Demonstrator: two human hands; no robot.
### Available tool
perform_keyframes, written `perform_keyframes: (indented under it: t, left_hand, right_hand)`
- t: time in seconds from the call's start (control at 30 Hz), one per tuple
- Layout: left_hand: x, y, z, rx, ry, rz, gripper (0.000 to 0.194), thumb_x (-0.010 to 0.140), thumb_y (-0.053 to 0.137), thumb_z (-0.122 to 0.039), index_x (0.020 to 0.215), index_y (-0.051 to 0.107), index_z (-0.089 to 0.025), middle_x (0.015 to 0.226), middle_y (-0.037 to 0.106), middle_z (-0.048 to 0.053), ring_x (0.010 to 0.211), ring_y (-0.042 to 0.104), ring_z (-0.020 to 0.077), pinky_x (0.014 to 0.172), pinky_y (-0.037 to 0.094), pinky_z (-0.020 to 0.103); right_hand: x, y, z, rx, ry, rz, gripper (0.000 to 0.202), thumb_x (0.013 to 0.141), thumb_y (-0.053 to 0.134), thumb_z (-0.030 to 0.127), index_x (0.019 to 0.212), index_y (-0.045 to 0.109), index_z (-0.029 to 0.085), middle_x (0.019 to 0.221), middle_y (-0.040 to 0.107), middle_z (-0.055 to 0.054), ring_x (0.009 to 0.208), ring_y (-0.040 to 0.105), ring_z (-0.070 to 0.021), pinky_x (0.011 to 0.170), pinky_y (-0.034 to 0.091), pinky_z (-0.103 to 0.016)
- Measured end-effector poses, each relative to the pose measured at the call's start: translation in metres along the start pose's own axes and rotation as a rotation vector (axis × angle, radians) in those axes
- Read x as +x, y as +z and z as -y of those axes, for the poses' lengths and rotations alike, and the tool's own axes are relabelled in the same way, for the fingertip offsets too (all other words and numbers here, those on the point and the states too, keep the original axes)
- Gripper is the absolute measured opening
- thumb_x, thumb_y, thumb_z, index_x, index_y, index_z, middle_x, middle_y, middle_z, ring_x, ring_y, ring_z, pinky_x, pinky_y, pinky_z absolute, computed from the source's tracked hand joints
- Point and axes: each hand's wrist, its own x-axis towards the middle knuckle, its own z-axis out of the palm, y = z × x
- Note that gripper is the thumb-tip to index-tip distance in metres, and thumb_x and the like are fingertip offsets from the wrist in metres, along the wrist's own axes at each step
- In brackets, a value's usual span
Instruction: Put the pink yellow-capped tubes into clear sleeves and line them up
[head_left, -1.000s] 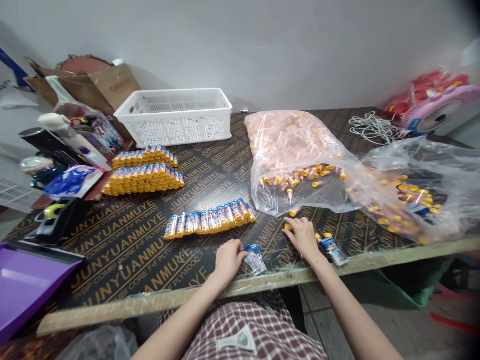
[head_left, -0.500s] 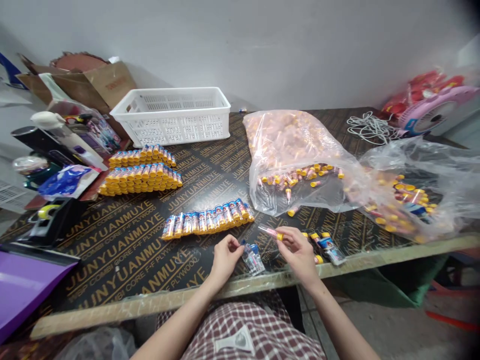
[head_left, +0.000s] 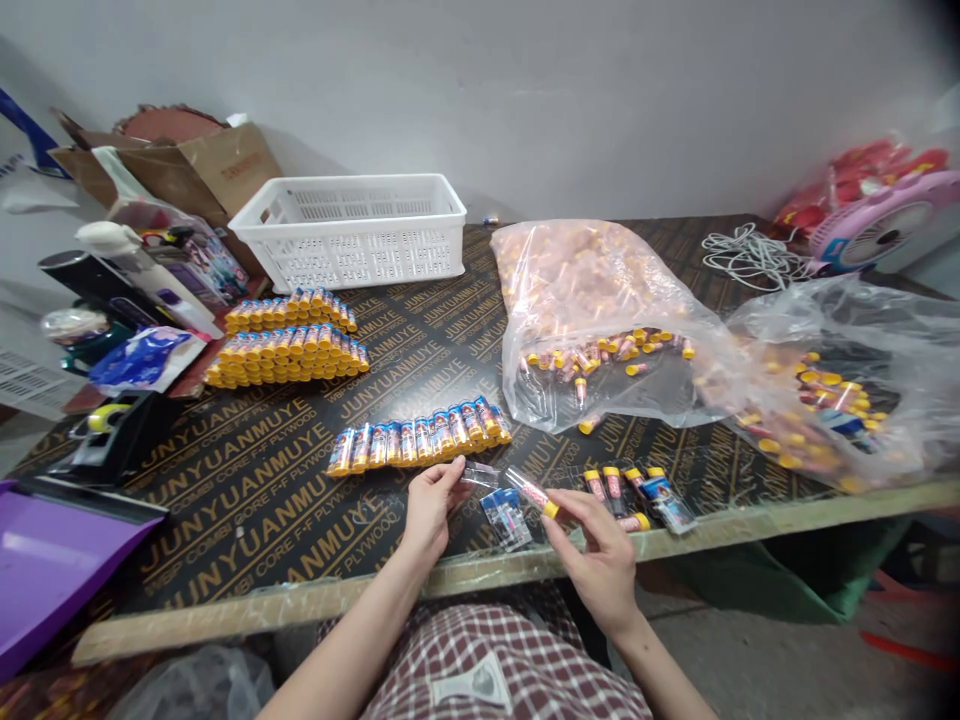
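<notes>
Between its thumb and fingers my left hand point(head_left: 433, 505) pinches a small clear plastic sleeve point(head_left: 480, 474). My right hand point(head_left: 596, 550) holds a clear tube with a yellow cap point(head_left: 534, 492) by its cap end, its other end pointing toward the sleeve. Flat printed blue pieces point(head_left: 506, 518) lie on the table between the hands. Right of them are several yellow-capped tubes point(head_left: 613, 490) and a blue printed packet point(head_left: 667, 503). Beyond my left hand stands a row of blue-wrapped tubes with yellow bases point(head_left: 420, 437).
A stack of wrapped tubes point(head_left: 289, 350) sits before a white basket point(head_left: 360, 245). Large plastic bags point(head_left: 592, 290) point(head_left: 832, 400) hold more tubes. A tape dispenser point(head_left: 109, 435) and purple dustpan point(head_left: 60, 560) are left; a pink fan point(head_left: 874, 225) and white cable point(head_left: 754, 257) are right.
My left hand has moved up and left from the blue pieces and now holds a clear sleeve. My right hand has shifted slightly down, turning the tube.
</notes>
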Motion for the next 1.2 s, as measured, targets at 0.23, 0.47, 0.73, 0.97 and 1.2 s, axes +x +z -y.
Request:
perform_keyframes:
  t: [0.23, 0.47, 0.73, 0.97, 1.2]
  left_hand:
    - [-0.003, 0.001, 0.005, 0.048, 0.061, 0.036, 0.036, 0.056, 0.077, -0.044, 0.061, 0.063, -0.011, 0.057, 0.061, 0.000, 0.054, 0.055, 0.0094, 0.057, 0.049, 0.022]
    - [-0.018, 0.012, 0.000, 0.016, 0.001, 0.289, 0.038, 0.061, 0.077, -0.033, 0.089, 0.060, -0.014, 0.074, 0.068, 0.002, 0.063, 0.062, 0.0116, 0.063, 0.052, 0.024]
    - [-0.016, 0.008, -0.006, 0.064, -0.045, 0.327, 0.044, 0.057, 0.081, -0.024, 0.093, 0.058, -0.013, 0.077, 0.069, 0.004, 0.062, 0.063, 0.0123, 0.061, 0.052, 0.024]
    - [-0.027, 0.009, -0.002, 0.243, -0.142, 0.485, 0.038, 0.055, 0.081, -0.029, 0.084, 0.068, -0.009, 0.078, 0.068, 0.008, 0.063, 0.061, 0.0119, 0.059, 0.048, 0.021]
    - [-0.040, 0.014, 0.003, 0.233, -0.207, 0.561, 0.036, 0.065, 0.071, -0.046, 0.071, 0.069, -0.010, 0.066, 0.063, 0.005, 0.057, 0.055, 0.0099, 0.058, 0.045, 0.021]
  right_hand:
    - [-0.001, 0.007, 0.003, 0.017, -0.009, 0.117, 0.029, 0.081, 0.058, 0.012, 0.107, 0.062, 0.025, 0.100, 0.062, -0.005, 0.090, 0.060, -0.0174, 0.078, 0.050, -0.031]
    - [0.000, 0.015, -0.003, 0.101, -0.004, 0.285, 0.035, 0.085, 0.048, 0.011, 0.113, 0.061, 0.027, 0.103, 0.058, -0.006, 0.096, 0.058, -0.0177, 0.084, 0.050, -0.033]
    - [0.003, 0.019, -0.008, 0.183, 0.036, 0.275, 0.046, 0.079, 0.050, 0.008, 0.120, 0.053, 0.027, 0.097, 0.055, -0.005, 0.082, 0.059, -0.0146, 0.070, 0.054, -0.028]
    - [0.010, 0.016, -0.003, 0.041, -0.057, 0.239, 0.067, 0.071, 0.053, 0.008, 0.133, 0.038, 0.028, 0.128, 0.043, -0.009, 0.109, 0.052, -0.0230, 0.089, 0.049, -0.040]
    - [0.017, 0.010, 0.001, 0.162, -0.076, 0.447, 0.081, 0.062, 0.049, 0.006, 0.138, 0.027, 0.024, 0.140, 0.037, -0.009, 0.125, 0.043, -0.0251, 0.102, 0.040, -0.042]
